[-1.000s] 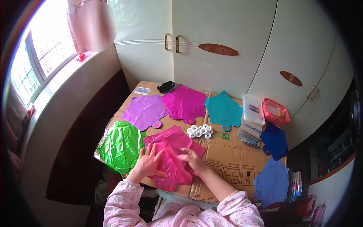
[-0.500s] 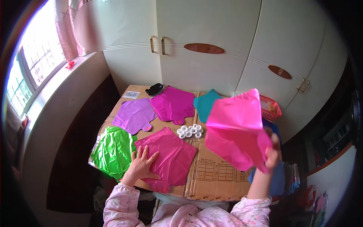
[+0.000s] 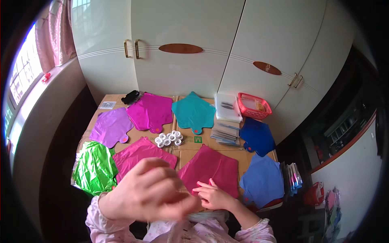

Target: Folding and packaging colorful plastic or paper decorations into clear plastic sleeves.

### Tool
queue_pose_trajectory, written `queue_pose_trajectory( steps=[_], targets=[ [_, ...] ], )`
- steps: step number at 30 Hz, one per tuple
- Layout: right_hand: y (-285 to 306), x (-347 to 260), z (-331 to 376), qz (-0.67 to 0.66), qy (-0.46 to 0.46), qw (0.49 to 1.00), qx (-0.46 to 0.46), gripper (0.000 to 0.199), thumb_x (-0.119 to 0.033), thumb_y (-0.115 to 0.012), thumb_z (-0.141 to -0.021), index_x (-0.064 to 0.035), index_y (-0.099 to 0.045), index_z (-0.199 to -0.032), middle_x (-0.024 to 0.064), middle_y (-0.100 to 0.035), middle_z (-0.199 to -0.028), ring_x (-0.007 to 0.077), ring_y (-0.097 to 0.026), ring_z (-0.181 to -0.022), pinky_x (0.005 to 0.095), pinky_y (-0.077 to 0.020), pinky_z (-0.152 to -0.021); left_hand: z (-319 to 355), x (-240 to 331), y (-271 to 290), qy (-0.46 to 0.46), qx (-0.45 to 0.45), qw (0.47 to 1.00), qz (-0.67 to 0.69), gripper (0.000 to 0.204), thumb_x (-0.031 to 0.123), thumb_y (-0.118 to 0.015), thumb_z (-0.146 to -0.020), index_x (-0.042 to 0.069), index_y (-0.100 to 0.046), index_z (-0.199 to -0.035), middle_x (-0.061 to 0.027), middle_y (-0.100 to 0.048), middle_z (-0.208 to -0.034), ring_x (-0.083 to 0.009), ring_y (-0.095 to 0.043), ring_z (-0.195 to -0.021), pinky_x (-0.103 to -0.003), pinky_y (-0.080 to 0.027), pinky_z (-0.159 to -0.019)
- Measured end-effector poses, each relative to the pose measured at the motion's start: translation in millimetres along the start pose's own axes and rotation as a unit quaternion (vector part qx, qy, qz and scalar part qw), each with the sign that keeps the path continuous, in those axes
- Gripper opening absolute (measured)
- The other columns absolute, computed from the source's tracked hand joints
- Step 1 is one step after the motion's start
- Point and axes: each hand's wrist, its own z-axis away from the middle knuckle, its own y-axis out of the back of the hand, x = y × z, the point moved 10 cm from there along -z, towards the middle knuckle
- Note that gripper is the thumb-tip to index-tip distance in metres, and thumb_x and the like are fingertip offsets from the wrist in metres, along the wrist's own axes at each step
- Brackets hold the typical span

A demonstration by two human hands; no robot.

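Note:
In front of me at the middle right, a deep pink foil balloon point(image 3: 210, 164), flat and star-shaped, lies on the cardboard. My right hand point(image 3: 216, 197) is at its near tip, fingers partly stretched out over the tab. Raised close to the camera, my left hand point(image 3: 148, 188) has its fingers curled together; whether anything is in them is hidden. Behind that hand a second pink foil balloon point(image 3: 142, 156) is partly covered. A crumpled green foil balloon point(image 3: 94, 166) lies left of it. White tape-like rings point(image 3: 169, 139) sit in a cluster beyond the pink balloons.
Purple point(image 3: 110, 126), magenta point(image 3: 152, 111) and teal point(image 3: 193, 111) balloons lie along the back. Dark blue point(image 3: 258, 135) and light blue point(image 3: 262, 180) ones lie right. Flat grey packets point(image 3: 225, 133), a white stack point(image 3: 227, 109), a red basket point(image 3: 253, 115) and a black object point(image 3: 131, 97) share the cardboard point(image 3: 190, 152).
The pink balloon in my right hand has come down flat onto the cardboard. My left hand has lifted off the other pink balloon toward the camera. The view has swung right.

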Motion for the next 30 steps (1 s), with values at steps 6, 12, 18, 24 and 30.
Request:
queue_pose_trajectory(
  steps=[6, 12, 18, 24, 30],
  targets=[
    [-6.8, -4.8, 1.1, 0.041, -0.036, 0.998, 0.024, 0.035, -0.031, -0.067, -0.078, -0.0032, -0.06, -0.097, 0.0109, -0.048, -0.132, 0.0346, -0.031, -0.135, 0.0695, -0.0248, -0.101, -51.2, 46.2, 53.4, -0.016, 0.121, 0.987, -0.106, 0.023, 0.023, -0.07, -0.074, 0.019, -0.067, -0.096, 0.0021, -0.062, -0.07, -0.0165, -0.062, -0.065, -0.033, -0.048, -0.064],
    [-7.5, -12.1, -9.2, 0.04, -0.019, 0.997, 0.062, 0.052, -0.048, -0.067, -0.078, -0.0043, -0.058, -0.104, 0.013, -0.043, -0.136, 0.0369, -0.03, -0.134, 0.0695, -0.0244, -0.1, -50.1, 69.6, 71.9, -0.031, 0.02, 0.995, -0.088, 0.022, 0.021, -0.07, -0.077, 0.019, -0.065, -0.099, 0.0017, -0.062, -0.078, -0.0166, -0.063, -0.076, -0.046, -0.043, -0.079],
    [45.8, 21.1, 29.6, 0.025, -0.106, 0.966, 0.233, 0.045, -0.036, -0.07, -0.08, -0.0067, -0.058, -0.112, 0.0135, -0.051, -0.128, 0.0358, -0.041, -0.127, 0.0511, -0.0329, -0.105, -25.2, 65.0, 66.3, -0.113, 0.023, 0.988, -0.104, 0.017, 0.029, -0.055, -0.09, 0.017, -0.063, -0.1, -0.0005, -0.053, -0.088, -0.0155, -0.061, -0.082, -0.05, -0.042, -0.083],
    [93.7, 82.6, 122.7, 0.213, -0.378, 0.868, 0.241, 0.046, -0.019, -0.072, -0.071, -0.0038, -0.058, -0.111, 0.0151, -0.054, -0.119, 0.0337, -0.052, -0.11, 0.0434, -0.0439, -0.092, -11.0, 57.1, 57.4, -0.189, 0.094, 0.977, -0.003, 0.027, 0.037, -0.057, -0.088, 0.013, -0.061, -0.099, -0.0013, -0.054, -0.092, -0.0185, -0.061, -0.076, -0.051, -0.043, -0.08],
    [78.1, 97.8, 145.9, 0.268, -0.349, 0.865, 0.24, 0.018, -0.02, -0.067, -0.073, -0.0054, -0.058, -0.079, 0.0102, -0.064, -0.084, 0.0262, -0.065, -0.078, 0.0389, -0.0552, -0.068, -31.4, 31.2, -25.5, -0.124, -0.061, 0.981, 0.135, 0.02, 0.016, -0.067, -0.069, 0.015, -0.064, -0.088, 0.0037, -0.054, -0.071, -0.013, -0.058, -0.072, -0.031, -0.046, -0.069]
  ],
)
